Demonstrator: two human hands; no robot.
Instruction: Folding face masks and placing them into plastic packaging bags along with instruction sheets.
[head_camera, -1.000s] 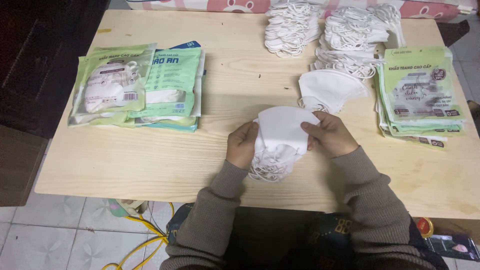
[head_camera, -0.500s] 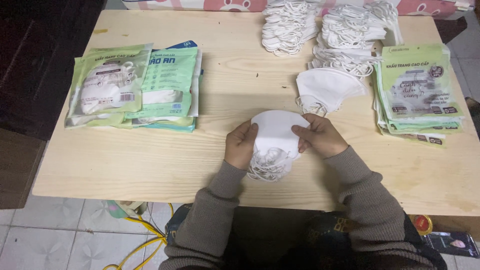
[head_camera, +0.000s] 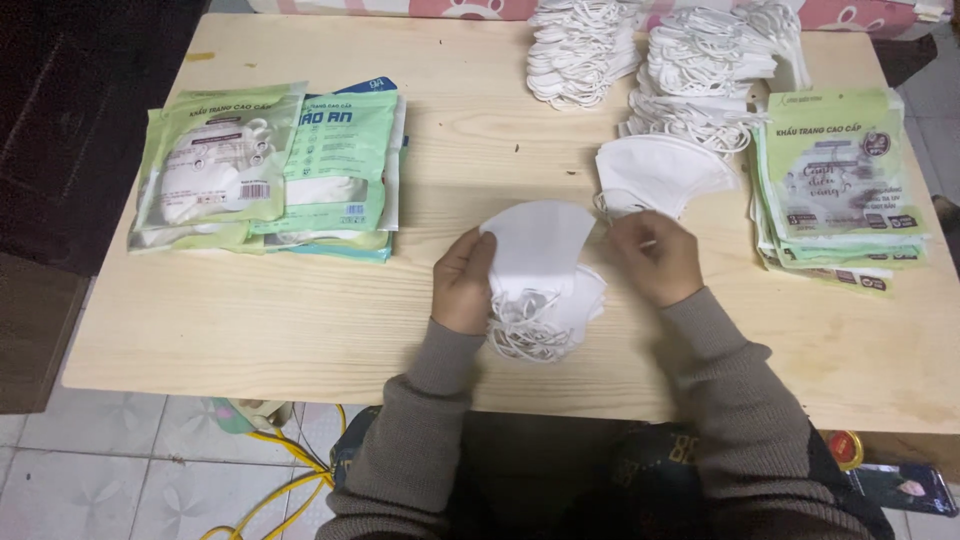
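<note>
My left hand grips the left edge of a small stack of folded white face masks near the front of the wooden table; their ear loops hang in a tangle below. My right hand is off that stack, just to its right. Its curled fingertips sit at the near edge of a fanned pile of white masks. The hand is blurred, and whether it pinches a mask or a loop does not show.
Green sealed mask packets are stacked at the left, and flat green packets at the right. Two heaps of loose white masks lie at the back. A yellow cable lies on the tiled floor, and dark furniture stands at the left.
My right hand has let go of the held stack and moved right, toward the fanned pile. My left hand still holds the stack in about the same place.
</note>
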